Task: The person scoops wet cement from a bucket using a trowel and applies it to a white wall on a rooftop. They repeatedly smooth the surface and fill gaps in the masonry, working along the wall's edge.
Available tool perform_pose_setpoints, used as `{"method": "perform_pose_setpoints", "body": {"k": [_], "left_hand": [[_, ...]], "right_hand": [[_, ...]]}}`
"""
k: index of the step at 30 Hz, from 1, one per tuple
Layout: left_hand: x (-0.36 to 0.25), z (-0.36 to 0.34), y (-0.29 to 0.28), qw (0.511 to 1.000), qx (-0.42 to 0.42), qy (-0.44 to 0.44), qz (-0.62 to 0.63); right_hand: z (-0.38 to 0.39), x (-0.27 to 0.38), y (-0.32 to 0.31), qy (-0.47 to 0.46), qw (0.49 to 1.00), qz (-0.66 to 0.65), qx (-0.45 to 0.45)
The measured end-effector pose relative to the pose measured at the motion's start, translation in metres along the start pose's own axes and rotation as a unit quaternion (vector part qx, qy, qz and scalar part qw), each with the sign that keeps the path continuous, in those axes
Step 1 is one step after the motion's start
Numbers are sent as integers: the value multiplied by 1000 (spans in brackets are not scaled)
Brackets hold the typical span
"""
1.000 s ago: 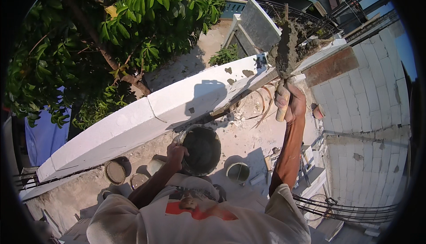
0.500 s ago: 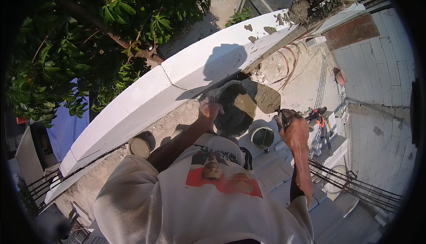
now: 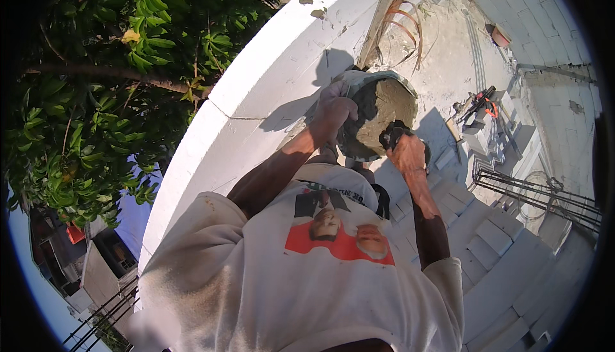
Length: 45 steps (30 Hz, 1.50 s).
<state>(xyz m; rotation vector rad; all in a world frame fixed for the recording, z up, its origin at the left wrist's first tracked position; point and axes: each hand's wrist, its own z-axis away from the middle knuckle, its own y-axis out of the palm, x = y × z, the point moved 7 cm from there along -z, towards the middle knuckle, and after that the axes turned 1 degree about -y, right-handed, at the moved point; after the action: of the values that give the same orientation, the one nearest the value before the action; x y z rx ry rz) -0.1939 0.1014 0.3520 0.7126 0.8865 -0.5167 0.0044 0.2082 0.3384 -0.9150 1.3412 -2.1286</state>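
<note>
Clutching one bucket point(image 3: 405, 81) is one left hand point(image 3: 337, 110) — one right hand point(image 3: 405, 152) curls, its hold unclear.

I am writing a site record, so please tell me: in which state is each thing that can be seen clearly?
Bucket: open-topped, partly filled
Mortar: wet-looking, inside the bucket
Left hand: closed at the bucket's left rim
Right hand: closed, at the bucket's near side
White wall: spotted with mortar on top
Steel rods: lying side by side

Left grip point(image 3: 337, 106) at the bucket rim point(image 3: 405, 81), right grip point(image 3: 406, 150) by the grey mortar point(image 3: 388, 110), white wall point(image 3: 256, 73) alongside.
</note>
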Motion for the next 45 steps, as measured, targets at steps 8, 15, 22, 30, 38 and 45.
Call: {"method": "perform_pose_setpoints", "body": {"k": [8,15,22,30,38,45], "left_hand": [[4,-3,-9,995,-63,5,77],[2,22,-37,988,-145,-12,54],[14,43,-54,952,-219,-39,211],[150,25,-146,966,-204,32,155],[126,67,-144,936,-222,243,-127],[104,64,-128,956,-236,102,143]], "right_hand": [[4,19,18,16,953,-301,42],[10,28,-18,-49,952,-302,2],[13,49,-89,-68,963,-258,40],[-21,121,-192,-197,907,-337,160],[-203,104,-288,-177,615,-760,115],[-102,87,-268,-192,865,-452,-102]]}}
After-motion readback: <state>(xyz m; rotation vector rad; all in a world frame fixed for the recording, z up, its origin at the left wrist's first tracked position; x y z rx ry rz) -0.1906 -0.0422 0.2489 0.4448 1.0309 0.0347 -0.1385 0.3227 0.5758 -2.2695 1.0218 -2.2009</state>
